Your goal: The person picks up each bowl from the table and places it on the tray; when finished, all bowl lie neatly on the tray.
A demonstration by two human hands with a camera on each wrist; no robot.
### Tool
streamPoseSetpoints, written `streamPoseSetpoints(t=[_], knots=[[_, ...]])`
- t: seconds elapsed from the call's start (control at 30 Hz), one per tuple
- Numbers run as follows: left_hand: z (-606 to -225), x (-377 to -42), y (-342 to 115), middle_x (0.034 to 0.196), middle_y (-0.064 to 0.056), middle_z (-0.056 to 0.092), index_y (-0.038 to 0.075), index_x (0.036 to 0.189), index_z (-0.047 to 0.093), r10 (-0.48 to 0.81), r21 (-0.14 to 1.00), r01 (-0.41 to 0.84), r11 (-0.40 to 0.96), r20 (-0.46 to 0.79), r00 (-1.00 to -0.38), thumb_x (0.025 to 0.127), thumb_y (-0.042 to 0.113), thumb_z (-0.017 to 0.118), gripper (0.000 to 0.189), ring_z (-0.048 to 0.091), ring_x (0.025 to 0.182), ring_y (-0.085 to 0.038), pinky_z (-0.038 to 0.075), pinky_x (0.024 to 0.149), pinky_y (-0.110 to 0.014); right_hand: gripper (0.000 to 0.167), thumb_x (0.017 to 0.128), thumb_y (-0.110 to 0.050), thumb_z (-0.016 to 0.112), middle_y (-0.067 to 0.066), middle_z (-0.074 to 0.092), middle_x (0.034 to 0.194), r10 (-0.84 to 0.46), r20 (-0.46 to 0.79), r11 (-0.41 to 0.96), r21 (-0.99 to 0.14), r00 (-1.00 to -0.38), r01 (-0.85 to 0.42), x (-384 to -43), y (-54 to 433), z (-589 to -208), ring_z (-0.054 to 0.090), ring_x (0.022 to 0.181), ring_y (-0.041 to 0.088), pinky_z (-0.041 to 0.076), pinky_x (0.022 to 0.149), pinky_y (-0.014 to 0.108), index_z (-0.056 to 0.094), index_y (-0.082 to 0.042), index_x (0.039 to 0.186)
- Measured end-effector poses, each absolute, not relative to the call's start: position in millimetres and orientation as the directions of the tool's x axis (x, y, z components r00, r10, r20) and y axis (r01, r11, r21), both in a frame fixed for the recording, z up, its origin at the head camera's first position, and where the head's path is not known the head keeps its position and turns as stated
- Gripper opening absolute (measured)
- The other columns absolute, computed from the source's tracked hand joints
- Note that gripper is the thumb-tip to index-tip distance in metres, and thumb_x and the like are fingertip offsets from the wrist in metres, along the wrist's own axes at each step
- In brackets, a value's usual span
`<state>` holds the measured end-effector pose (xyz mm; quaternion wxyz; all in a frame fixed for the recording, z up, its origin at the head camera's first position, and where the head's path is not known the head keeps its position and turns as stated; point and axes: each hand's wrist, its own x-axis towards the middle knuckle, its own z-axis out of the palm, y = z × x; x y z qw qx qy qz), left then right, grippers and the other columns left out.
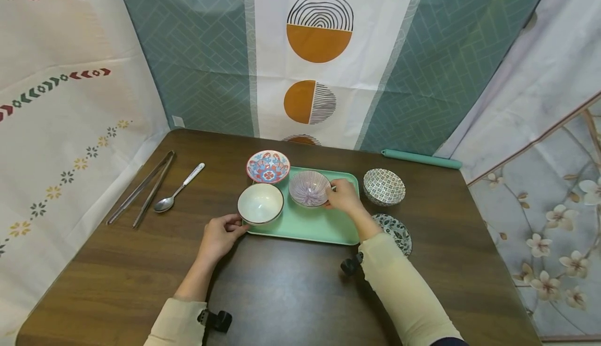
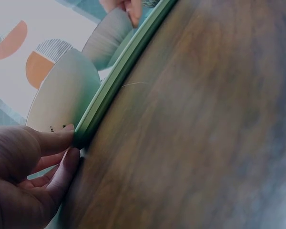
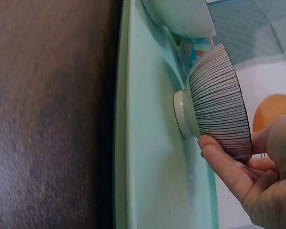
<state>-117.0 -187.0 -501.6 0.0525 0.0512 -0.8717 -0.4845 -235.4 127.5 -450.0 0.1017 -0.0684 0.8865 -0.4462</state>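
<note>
My right hand (image 1: 345, 195) holds a small bowl with thin purple stripes (image 1: 309, 188) by its right side, thumb at the rim and fingers beneath. The bowl's foot is at or just over the green tray (image 1: 319, 226); I cannot tell whether they touch. At the tray's front left corner, my left hand (image 1: 221, 235) pinches the edge between thumb and fingers, clearly so in the left wrist view. Close to those fingers is a white bowl with a dark rim (image 1: 260, 204), on the tray's left part. Behind it sits a red and blue patterned bowl (image 1: 268, 167).
Right of the tray stands a patterned bowl (image 1: 384, 187), with a floral plate (image 1: 396, 234) partly behind my right forearm. Metal tongs (image 1: 145, 187) and a spoon (image 1: 180, 188) lie at left. A teal rod (image 1: 421, 158) lies along the table's back edge.
</note>
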Motion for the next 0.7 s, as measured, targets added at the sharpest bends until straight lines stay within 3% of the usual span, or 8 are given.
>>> streamPoseSetpoints(t=[0.17,0.27,0.33,0.4,0.5,0.53,0.7], knots=[[-501,-119,-186,0.094,-0.015,0.075,-0.006,0.112,0.074,-0.131,0.854,-0.045,0.519,0.027,-0.991,0.086,0.011,0.081,0.031,0.074,0.086,-0.024,0.055,0.067,-0.023,0.027,0.104,-0.009,0.049,0.016,0.074,0.075,-0.222,-0.12,0.62,-0.784,-0.968,-0.045,-233,123,-446,0.074,0.064,0.021,0.059,0.061,0.029,0.069,0.008,0.109],[-502,-119,-186,0.095,-0.016,0.075,-0.006,0.113,0.073,-0.129,0.855,-0.05,0.515,0.02,-0.991,0.086,0.011,0.081,0.032,0.074,0.087,-0.025,0.054,0.067,-0.022,0.031,0.106,-0.017,0.051,0.014,0.074,0.078,-0.216,-0.114,0.673,-0.737,-0.97,-0.063,-231,127,-439,0.075,0.069,0.022,0.059,0.069,0.035,0.068,0.006,0.117],[-502,-119,-186,0.095,-0.015,0.075,-0.006,0.112,0.074,-0.133,0.856,-0.052,0.515,0.02,-0.991,0.086,0.011,0.081,0.032,0.074,0.087,-0.025,0.053,0.067,-0.021,0.035,0.106,-0.021,0.052,0.014,0.076,0.087,-0.207,-0.105,0.707,-0.703,-0.973,-0.075,-230,133,-433,0.074,0.084,0.026,0.056,0.086,0.042,0.064,0.004,0.127],[-503,-118,-187,0.093,-0.015,0.075,-0.006,0.111,0.074,-0.134,0.854,-0.05,0.518,0.024,-0.991,0.086,0.01,0.081,0.031,0.074,0.085,-0.024,0.053,0.066,-0.02,0.041,0.106,-0.026,0.053,0.017,0.075,0.102,-0.197,-0.093,0.731,-0.677,-0.976,-0.083,-229,141,-428,0.071,0.098,0.032,0.052,0.093,0.049,0.06,0.003,0.135],[-503,-118,-187,0.093,-0.015,0.075,-0.006,0.111,0.074,-0.138,0.852,-0.048,0.521,0.028,-0.99,0.086,0.01,0.081,0.03,0.074,0.084,-0.024,0.054,0.066,-0.022,0.047,0.106,-0.03,0.054,0.021,0.069,0.121,-0.183,-0.068,0.748,-0.657,-0.981,-0.094,-228,155,-418,0.063,0.114,0.038,0.048,0.097,0.054,0.054,0.001,0.142],[-503,-118,-187,0.093,-0.014,0.075,-0.006,0.111,0.074,-0.137,0.851,-0.048,0.524,0.029,-0.99,0.086,0.01,0.081,0.03,0.074,0.084,-0.023,0.053,0.066,-0.022,0.047,0.106,-0.031,0.054,0.023,0.066,0.124,-0.178,-0.058,0.751,-0.653,-0.982,-0.098,-228,161,-415,0.061,0.116,0.039,0.05,0.093,0.053,0.054,0.0,0.142],[-501,-119,-187,0.093,-0.015,0.075,-0.006,0.111,0.074,-0.143,0.852,-0.049,0.521,0.03,-0.989,0.086,0.01,0.082,0.03,0.074,0.084,-0.024,0.053,0.066,-0.021,0.049,0.106,-0.033,0.054,0.024,0.062,0.13,-0.162,-0.01,0.76,-0.639,-0.987,-0.118,-229,189,-394,0.058,0.119,0.039,0.048,0.096,0.054,0.053,0.0,0.142]])
